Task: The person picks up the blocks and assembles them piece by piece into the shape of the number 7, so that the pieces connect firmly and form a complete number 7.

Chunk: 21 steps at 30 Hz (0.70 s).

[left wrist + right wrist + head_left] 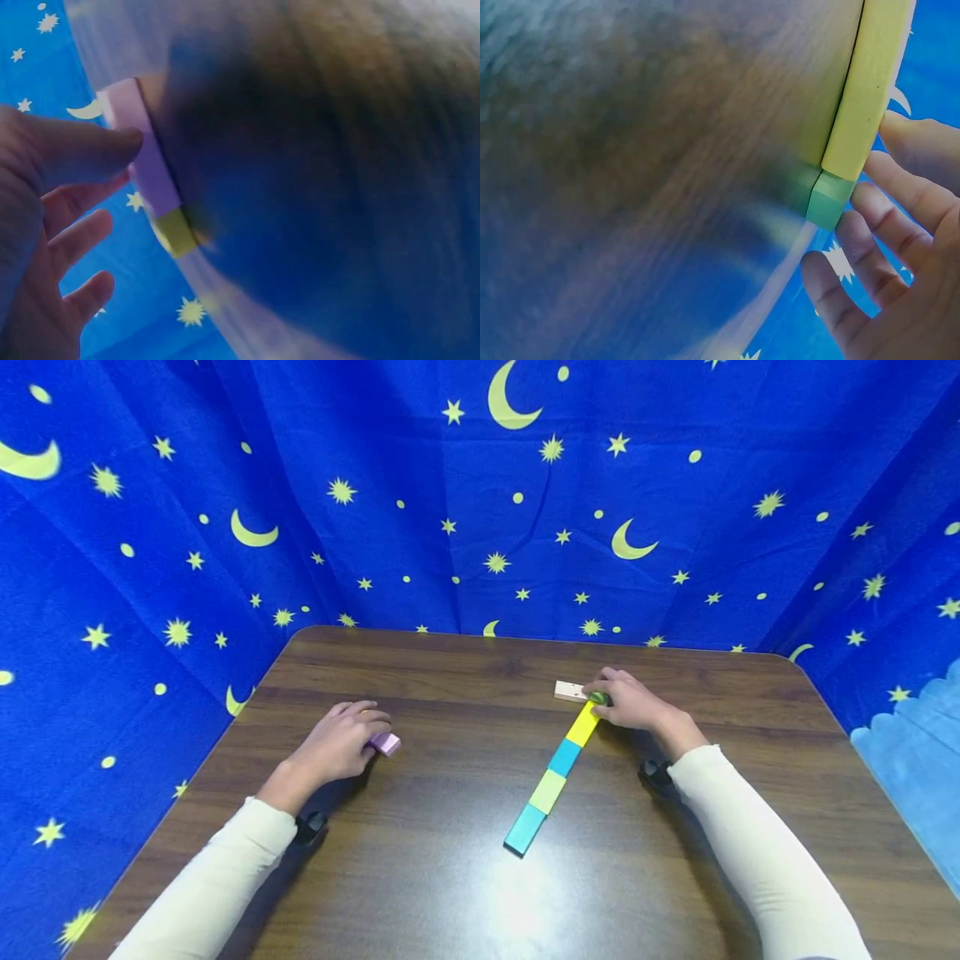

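Observation:
On the left of the table, my left hand (343,739) holds a purple block (386,743), with the thumb across its face in the left wrist view. A yellow-green block (176,232) lies against the purple one's end, mostly hidden by my fingers in the head view. My right hand (630,700) is at the far end of a slanting row of blocks, fingers loosely extended beside a green block (831,199) and a yellow block (582,725). A white block (570,691) with small marks lies left of the right fingertips.
Nearer me, the row continues with a blue block (565,757), a light green block (548,792) and a teal block (525,830). All lie on a brown wooden table (420,843). A blue curtain (420,452) with moons and stars hangs behind.

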### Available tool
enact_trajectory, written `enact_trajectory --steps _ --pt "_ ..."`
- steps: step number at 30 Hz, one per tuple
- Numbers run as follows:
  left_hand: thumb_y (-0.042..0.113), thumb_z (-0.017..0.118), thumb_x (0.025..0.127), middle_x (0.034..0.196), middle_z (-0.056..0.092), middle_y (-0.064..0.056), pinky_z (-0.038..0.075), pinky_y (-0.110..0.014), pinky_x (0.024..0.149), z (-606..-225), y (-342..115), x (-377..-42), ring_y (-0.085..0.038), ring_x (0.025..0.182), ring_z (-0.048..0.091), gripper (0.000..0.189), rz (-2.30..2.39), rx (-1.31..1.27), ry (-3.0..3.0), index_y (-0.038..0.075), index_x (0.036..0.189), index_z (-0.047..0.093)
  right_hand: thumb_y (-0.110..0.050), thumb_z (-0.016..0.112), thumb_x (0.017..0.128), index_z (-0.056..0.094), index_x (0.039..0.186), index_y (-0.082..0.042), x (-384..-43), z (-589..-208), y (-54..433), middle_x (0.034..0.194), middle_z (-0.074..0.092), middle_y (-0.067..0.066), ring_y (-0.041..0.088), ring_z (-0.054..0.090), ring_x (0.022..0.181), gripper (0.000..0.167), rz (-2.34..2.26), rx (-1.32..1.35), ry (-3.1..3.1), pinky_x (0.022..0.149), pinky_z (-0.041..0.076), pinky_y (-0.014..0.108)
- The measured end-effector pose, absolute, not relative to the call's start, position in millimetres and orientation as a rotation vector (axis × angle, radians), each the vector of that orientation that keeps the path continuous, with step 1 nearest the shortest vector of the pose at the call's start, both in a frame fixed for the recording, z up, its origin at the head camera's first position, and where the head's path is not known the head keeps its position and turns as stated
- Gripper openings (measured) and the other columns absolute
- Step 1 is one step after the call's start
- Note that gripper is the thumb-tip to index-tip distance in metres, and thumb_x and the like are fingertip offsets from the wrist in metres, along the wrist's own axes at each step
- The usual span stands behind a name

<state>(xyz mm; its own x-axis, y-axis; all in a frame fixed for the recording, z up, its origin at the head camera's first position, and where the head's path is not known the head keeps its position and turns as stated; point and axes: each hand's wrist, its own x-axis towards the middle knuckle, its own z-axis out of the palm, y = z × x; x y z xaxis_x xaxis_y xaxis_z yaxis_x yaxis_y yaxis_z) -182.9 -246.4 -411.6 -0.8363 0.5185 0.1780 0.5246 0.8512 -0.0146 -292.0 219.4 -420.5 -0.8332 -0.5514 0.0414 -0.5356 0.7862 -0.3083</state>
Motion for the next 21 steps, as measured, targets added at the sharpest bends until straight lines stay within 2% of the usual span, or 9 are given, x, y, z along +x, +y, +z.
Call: enact_trajectory --steps 5,11,21 --pt "0.002 0.077 0.075 0.109 0.074 -0.009 0.049 -0.055 0.099 -417.1 -250.1 -185.1 -0.037 0.118 0.062 0.027 -0.041 -0.826 -2.811 0.008 0.101 0.074 -0.013 0.068 0.090 0.068 0.124 -0.003 -292.8 -421.9 219.0 0.117 0.060 0.020 0.035 0.054 0.104 0.035 -0.494 -0.896 2.923 0.090 0.046 0.051" --pt "0.005 0.078 0.078 0.105 0.075 -0.008 0.051 -0.053 0.096 -420.8 -250.1 -187.9 -0.034 0.113 0.064 0.021 -0.066 -0.836 -2.774 0.010 0.098 0.075 -0.012 0.067 0.089 0.068 0.124 -0.002 -291.5 -420.5 219.9 0.118 0.060 0.021 0.036 0.054 0.107 0.036 -0.523 -0.888 2.917 0.093 0.046 0.054" --pt "0.007 0.078 0.077 0.098 0.074 -0.004 0.053 -0.048 0.089 -424.5 -247.0 -191.3 -0.028 0.103 0.065 0.018 -0.097 -0.835 -2.742 0.011 0.094 0.074 -0.013 0.067 0.090 0.067 0.125 -0.002 -291.1 -422.1 220.4 0.119 0.059 0.021 0.037 0.053 0.109 0.036 -0.529 -0.870 2.915 0.095 0.046 0.055"
